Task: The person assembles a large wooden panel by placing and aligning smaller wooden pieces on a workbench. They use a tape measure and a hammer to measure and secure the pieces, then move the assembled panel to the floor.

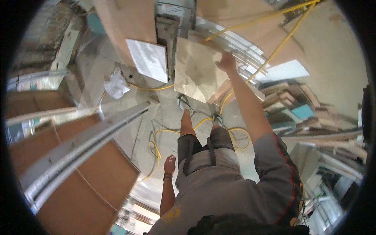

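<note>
Right hand [226, 61] reaches out and grips the top edge of a square beige board [196, 72] standing tilted on the floor [168, 113], against stacked panels. Left hand [169, 163] hangs loose at the side, fingers relaxed, holding nothing. Yellow cable [156, 145] loops near the feet.

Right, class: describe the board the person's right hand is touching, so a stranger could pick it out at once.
Start at the concrete floor with looping yellow cable. Just beyond the person's sandalled feet a square board leans upright, the right hand on its top corner. It is mottled beige; the neighbouring panel is white.
</note>
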